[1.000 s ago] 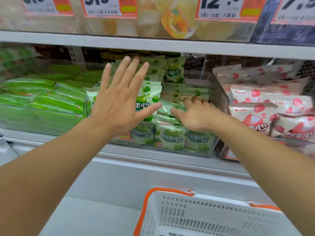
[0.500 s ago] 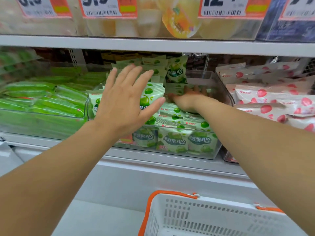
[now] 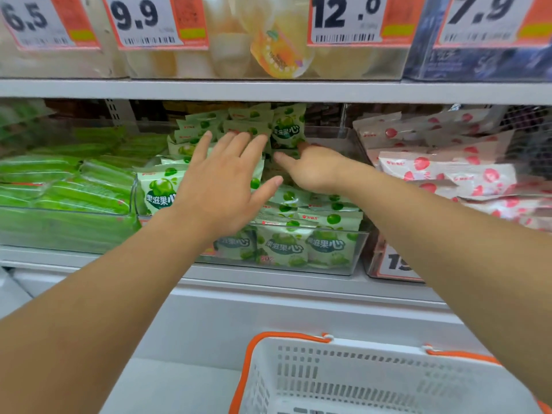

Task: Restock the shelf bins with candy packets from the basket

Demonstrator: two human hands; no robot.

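Candy packets (image 3: 286, 249) with green apples on them fill the clear bin (image 3: 355, 255) in the middle of the shelf (image 3: 268, 277). Some lie flat near the bin's front wall, and more stand up in rows toward the back. Your left hand (image 3: 222, 186) is spread flat over the packets on the bin's left side, fingers straight and apart, and it grips nothing. Your right hand (image 3: 313, 167) reaches deeper into the bin, near its back right corner. Its thumb points left, but its fingers are tucked behind the hand among the packets, so you cannot tell if they hold one.

To the left, another clear bin (image 3: 59, 231) holds long green packets (image 3: 77, 192). To the right, a bin holds white packets with red fruit (image 3: 448, 174), and its far side is cut off. The white basket (image 3: 373, 380) with orange handles sits below the shelf at the bottom edge. Only its top shows, so you cannot see what is inside. Price tags (image 3: 149, 22) hang on the blurry bins above.
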